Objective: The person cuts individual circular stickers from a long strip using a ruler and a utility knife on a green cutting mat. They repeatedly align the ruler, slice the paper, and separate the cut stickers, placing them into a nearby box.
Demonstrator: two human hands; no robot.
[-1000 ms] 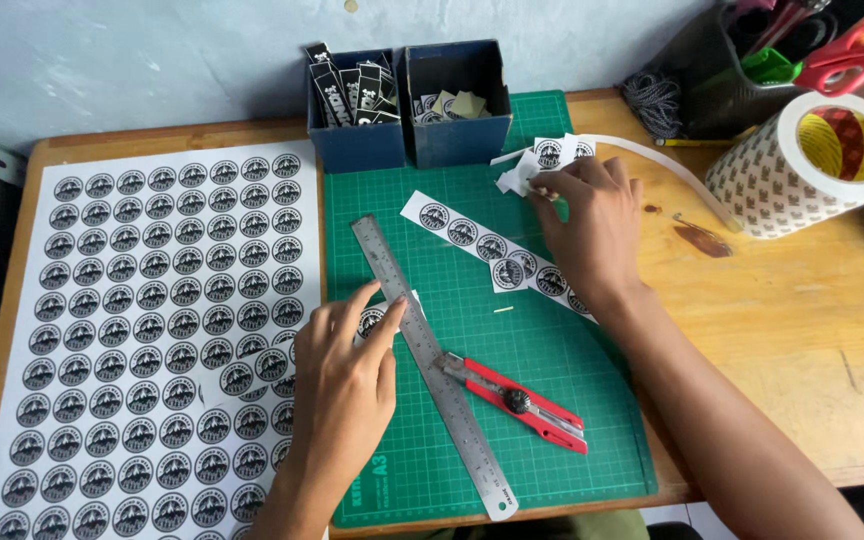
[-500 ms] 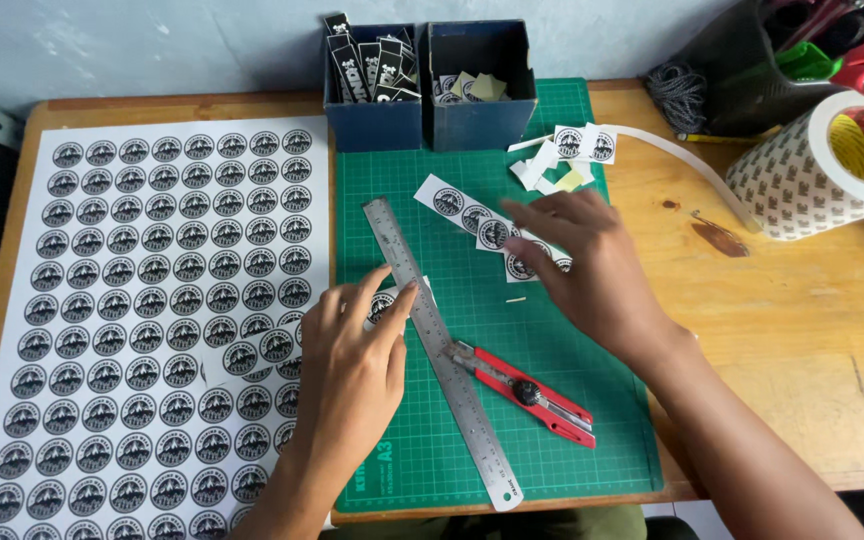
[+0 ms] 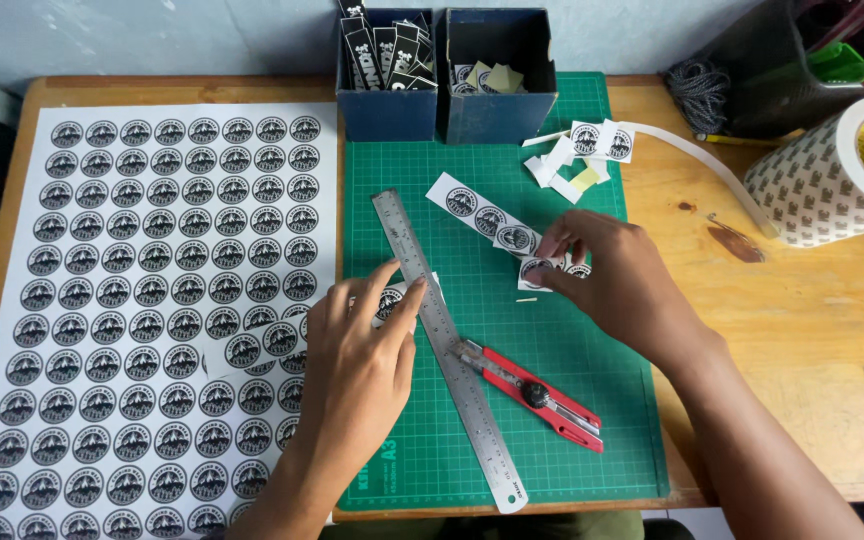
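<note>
My left hand (image 3: 357,355) lies flat on a cut strip of round black-and-white stickers (image 3: 262,342), its fingertips touching the steel ruler (image 3: 447,345) that lies diagonally on the green cutting mat (image 3: 552,400). My right hand (image 3: 612,285) rests on a second sticker strip (image 3: 487,218), fingers pinching its near end. A red utility knife (image 3: 537,395) lies on the mat between my forearms, untouched.
A large sheet of round stickers (image 3: 152,280) covers the table's left. Two dark blue boxes (image 3: 447,75) stand at the back. Cut sticker pieces (image 3: 582,150) lie at the mat's far right. A big tape roll (image 3: 832,175) and a black basket (image 3: 782,70) sit at right.
My right hand has come nearer along the second strip, from the cut pieces at the back to the strip's near end. My left hand has stayed on the ruler and strip.
</note>
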